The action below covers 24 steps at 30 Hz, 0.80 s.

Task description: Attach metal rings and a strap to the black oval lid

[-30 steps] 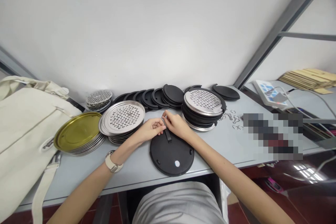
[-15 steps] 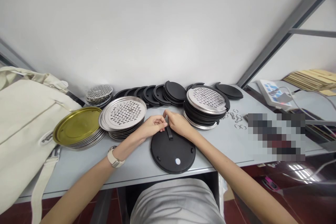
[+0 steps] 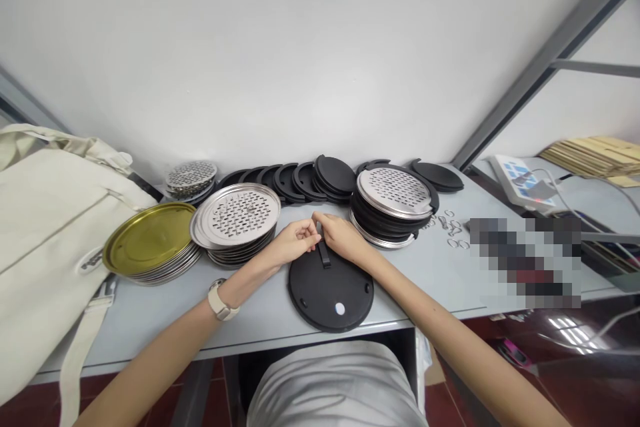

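A round black disc (image 3: 330,293) lies near the table's front edge, with a short black strap (image 3: 325,255) at its far side and a white round spot on its face. My left hand (image 3: 296,241) is closed in a pinch at the strap's far end; what it holds is too small to name. Right beside it, my right hand (image 3: 339,235) has its fingers bent down and pressed together at the same spot, and what they grip is hidden. Several metal rings (image 3: 453,228) lie to the right.
Left are gold-topped metal lids (image 3: 150,240) and perforated silver plates (image 3: 240,217). Behind stand black discs (image 3: 336,175); to the right, a stack with a perforated top (image 3: 395,191). A cream bag (image 3: 55,213) covers the left end. Wooden boards (image 3: 595,153) lie far right.
The view has shifted very slightly. Both hands stay together at the strap's far end, with only small finger movement.
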Available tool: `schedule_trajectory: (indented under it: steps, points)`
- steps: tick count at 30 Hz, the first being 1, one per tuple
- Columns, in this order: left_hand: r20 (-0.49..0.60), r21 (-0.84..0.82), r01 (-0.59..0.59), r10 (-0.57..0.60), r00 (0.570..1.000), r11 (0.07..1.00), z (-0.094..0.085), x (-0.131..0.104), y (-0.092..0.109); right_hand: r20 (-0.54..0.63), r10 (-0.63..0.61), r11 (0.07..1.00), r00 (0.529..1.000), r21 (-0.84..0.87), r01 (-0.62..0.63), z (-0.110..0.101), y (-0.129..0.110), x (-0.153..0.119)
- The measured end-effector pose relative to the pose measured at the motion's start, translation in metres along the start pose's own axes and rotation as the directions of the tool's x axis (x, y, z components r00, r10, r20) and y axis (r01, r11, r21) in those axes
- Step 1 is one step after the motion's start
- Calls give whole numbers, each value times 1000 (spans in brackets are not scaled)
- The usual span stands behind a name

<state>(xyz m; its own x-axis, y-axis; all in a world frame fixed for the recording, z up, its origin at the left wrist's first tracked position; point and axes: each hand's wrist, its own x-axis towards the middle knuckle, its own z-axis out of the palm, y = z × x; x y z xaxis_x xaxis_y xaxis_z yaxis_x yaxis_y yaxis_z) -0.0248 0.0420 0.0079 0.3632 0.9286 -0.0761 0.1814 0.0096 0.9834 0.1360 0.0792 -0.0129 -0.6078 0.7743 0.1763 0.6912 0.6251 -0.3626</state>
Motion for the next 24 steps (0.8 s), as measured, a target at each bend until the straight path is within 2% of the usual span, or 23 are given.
schedule_trajectory:
  steps: [15, 21, 24]
  points:
    - [3, 21, -21, 21, 1000, 1000, -1, 0, -3, -12, -16, 1000, 1000, 9, 16, 0, -2, -2]
    - [-71, 116, -77, 86, 994, 990, 3, 2, -14, -36, -16, 999, 999, 35, 17, 0, -4, -3]
    - [-101, 204, -121, 144, 984, 972, 4, 0, -12, -53, -15, 999, 998, 40, 17, 0, -4, -4]
